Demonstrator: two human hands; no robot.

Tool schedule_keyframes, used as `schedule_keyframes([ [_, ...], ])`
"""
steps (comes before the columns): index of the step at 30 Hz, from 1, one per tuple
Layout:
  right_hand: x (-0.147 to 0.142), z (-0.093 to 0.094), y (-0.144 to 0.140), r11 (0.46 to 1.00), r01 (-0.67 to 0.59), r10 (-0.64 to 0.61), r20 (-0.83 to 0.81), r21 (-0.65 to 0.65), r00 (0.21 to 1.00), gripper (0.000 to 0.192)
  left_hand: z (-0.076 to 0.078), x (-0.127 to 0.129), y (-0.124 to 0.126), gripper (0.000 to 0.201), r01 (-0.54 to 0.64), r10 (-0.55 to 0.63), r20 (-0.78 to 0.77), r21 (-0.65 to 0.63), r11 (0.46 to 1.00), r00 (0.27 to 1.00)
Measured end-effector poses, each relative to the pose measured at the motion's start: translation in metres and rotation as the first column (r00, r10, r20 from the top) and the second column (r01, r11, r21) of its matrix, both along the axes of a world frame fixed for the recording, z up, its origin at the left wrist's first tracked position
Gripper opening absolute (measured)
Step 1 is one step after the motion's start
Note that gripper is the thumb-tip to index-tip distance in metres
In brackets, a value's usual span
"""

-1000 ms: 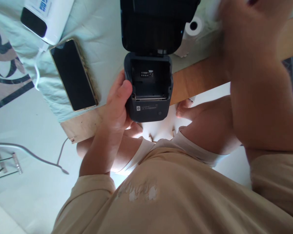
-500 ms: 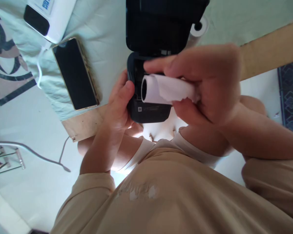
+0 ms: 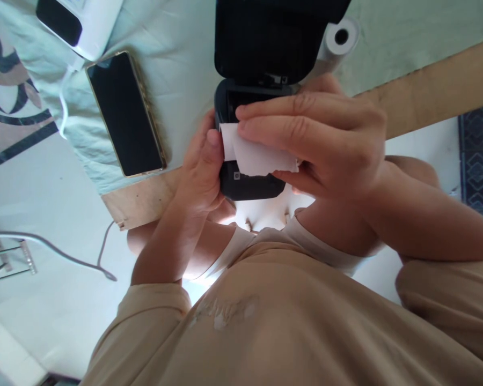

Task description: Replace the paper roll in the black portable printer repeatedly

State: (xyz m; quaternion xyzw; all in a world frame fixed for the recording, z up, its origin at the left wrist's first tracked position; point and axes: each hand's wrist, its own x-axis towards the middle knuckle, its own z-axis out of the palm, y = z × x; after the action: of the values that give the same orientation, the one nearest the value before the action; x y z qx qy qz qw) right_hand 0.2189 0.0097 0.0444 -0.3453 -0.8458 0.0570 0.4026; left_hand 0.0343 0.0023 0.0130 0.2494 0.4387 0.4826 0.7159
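A small black receipt printer (image 3: 253,188) is held over the table's near edge with its black lid (image 3: 265,40) swung up. My left hand (image 3: 203,166) grips the printer's left side, thumb on top. A white paper roll (image 3: 261,153) lies at the printer's open compartment, its torn loose end draped over the front. My right hand (image 3: 326,134) is on the roll, fingers stretched across its top and thumb near the paper's lower right corner. The fingers and paper hide much of the compartment, so how deep the roll sits cannot be seen.
Behind the right hand a second white paper roll (image 3: 340,40) stands on the green cloth (image 3: 177,69). To the left lie a smartphone (image 3: 126,115) and a white device (image 3: 92,27) with a dark panel and a white cable. A wooden edge (image 3: 422,96) borders the table.
My right hand has brought the paper roll down and left onto the printer's compartment. Its fingers now lie flatter over the paper. The printer has shifted slightly right in view.
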Motion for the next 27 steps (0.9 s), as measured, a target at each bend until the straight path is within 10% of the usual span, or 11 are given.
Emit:
schedule_keyframes([
  [9,-0.006,-0.01,0.001,0.998,0.01,-0.006,-0.062,0.069,0.998,0.013,0.001,0.001,-0.002,0.057,-0.036,0.05,-0.129,0.108,0.994,0.99],
  [18,-0.005,0.005,-0.004,0.989,0.059,-0.058,0.013,-0.137,0.998,0.012,0.008,0.0,0.001,0.054,0.075,-0.046,-0.189,0.151,0.986,0.981],
  [27,0.008,0.006,0.005,0.982,0.19,-0.19,0.037,0.021,0.981,0.017,0.012,0.0,0.0,0.062,0.115,-0.095,-0.172,0.113,0.987,0.981],
])
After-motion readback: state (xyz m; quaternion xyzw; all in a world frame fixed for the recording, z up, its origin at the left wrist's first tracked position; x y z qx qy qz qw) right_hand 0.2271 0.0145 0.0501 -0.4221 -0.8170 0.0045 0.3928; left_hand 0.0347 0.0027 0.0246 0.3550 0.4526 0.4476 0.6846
